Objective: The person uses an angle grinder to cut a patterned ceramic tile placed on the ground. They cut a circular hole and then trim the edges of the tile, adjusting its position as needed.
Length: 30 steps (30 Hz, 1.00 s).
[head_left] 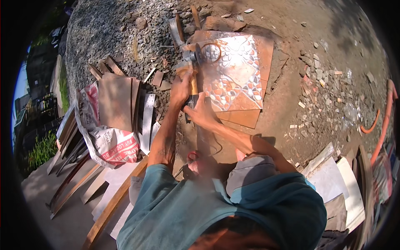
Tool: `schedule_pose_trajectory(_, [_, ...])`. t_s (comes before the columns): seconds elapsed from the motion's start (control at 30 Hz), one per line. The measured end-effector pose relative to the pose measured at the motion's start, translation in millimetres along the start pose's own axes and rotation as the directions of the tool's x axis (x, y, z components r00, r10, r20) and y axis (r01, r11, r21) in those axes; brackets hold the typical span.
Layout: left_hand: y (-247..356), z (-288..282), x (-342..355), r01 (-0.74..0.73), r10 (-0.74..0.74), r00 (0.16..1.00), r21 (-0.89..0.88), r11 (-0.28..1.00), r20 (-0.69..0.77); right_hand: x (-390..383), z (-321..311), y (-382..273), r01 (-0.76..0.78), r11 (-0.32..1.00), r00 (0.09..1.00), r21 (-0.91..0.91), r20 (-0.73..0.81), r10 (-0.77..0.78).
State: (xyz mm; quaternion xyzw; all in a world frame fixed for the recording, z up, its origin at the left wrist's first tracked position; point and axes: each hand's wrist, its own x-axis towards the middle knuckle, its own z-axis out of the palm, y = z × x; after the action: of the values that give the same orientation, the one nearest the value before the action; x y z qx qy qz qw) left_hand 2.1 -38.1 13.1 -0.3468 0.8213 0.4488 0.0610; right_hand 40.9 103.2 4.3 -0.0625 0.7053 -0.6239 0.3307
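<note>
Both hands are closed on a yellow-and-dark angle grinder (193, 85). My left hand (180, 86) grips its body just behind the metal head (191, 56), while my right hand (200, 110) holds the rear end nearer me. The grinder's disc lies at the left edge of a patterned square tile (233, 56); whether it touches the tile I cannot tell. That tile rests on larger terracotta-coloured tiles (245, 118) on the ground. Pale dust or haze blurs the area below my hands, where part of a cord (216, 146) shows.
Gravel (125, 33) spreads at top left. Left of me lie leaning tile pieces (114, 102), a torn red-and-white sack (112, 148) and a wooden plank (110, 208). At right are rubble (316, 104), orange pipes (384, 121) and pale board offcuts (350, 189).
</note>
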Motion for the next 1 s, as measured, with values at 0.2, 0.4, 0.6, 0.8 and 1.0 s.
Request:
schedule_pose_trajectory(0.2, [2, 2, -3, 0.006, -0.001, 0.998, 0.07, 0.998, -0.064, -3, -10, -16, -0.135, 0.989, 0.985, 0.064, 0.114, 0.127])
schedule_pose_trajectory(0.4, [8, 0, 2, 0.028, -0.028, 1.0, 0.068, 0.997, -0.009, 2, -4, -9, -0.1, 0.994, 0.994, 0.035, 0.044, 0.099])
schedule_pose_trajectory(0.6, [5, 0, 10, 0.033, -0.032, 0.999, 0.045, 0.998, -0.018, 8, -1, -5, -0.123, 0.987, 0.991, 0.103, 0.065, 0.116])
schedule_pose_trajectory(0.8, [-8, 3, 25, 0.028, -0.027, 0.999, 0.015, 1.0, -0.043, 16, -2, -6, -0.03, 0.997, 0.999, 0.07, -0.012, 0.031])
schedule_pose_trajectory(1.0, [12, 4, 13, -0.005, 0.005, 1.0, -0.005, 1.0, -0.014, 16, -6, -10, -0.068, 0.997, 0.998, 0.048, 0.011, 0.068])
